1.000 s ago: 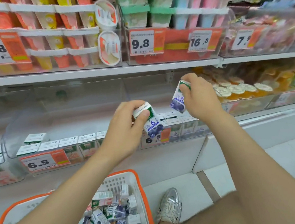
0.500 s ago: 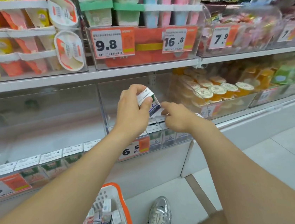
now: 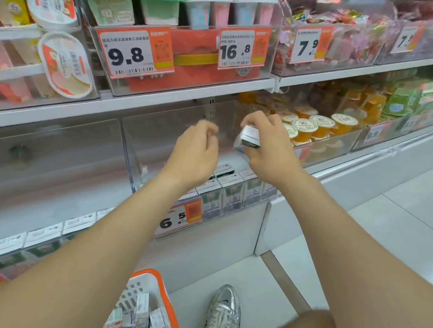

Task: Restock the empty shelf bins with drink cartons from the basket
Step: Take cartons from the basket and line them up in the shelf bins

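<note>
Since half a second earlier the carton (image 3: 248,137) had left the left hand (image 3: 195,152) and now sat pinched in the right hand (image 3: 272,154), over the right end of the clear bin (image 3: 133,157) behind the 6.5 price tag (image 3: 178,219). That left hand hovered just beside it but apart from it, fingers loosely curled and blurred, with nothing visible in them. To place it well, I judged, the carton wanted turning upright and lowering base first behind the front row of cartons (image 3: 229,193), gently enough not to topple its neighbours. Its white top faced up and toward the camera, and its long axis leaned steeply rather than standing plumb, though blur hid finer detail. More stock lay in the basket (image 3: 169,301).
</note>
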Action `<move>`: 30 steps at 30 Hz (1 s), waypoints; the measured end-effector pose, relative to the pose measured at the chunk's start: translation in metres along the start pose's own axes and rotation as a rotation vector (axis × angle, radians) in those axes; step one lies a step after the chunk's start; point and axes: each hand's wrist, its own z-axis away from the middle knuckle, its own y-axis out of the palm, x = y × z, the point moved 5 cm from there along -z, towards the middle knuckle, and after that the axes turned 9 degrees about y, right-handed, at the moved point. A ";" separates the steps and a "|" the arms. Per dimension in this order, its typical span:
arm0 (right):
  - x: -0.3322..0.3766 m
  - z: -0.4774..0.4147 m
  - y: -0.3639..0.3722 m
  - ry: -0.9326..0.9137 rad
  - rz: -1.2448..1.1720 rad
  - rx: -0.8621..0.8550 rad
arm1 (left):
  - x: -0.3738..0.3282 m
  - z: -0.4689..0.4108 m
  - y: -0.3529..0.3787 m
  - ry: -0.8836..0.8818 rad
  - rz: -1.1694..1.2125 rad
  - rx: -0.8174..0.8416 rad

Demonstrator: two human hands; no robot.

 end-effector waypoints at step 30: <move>-0.003 0.000 0.050 0.235 0.362 0.534 | 0.037 0.056 0.029 0.063 -0.493 0.369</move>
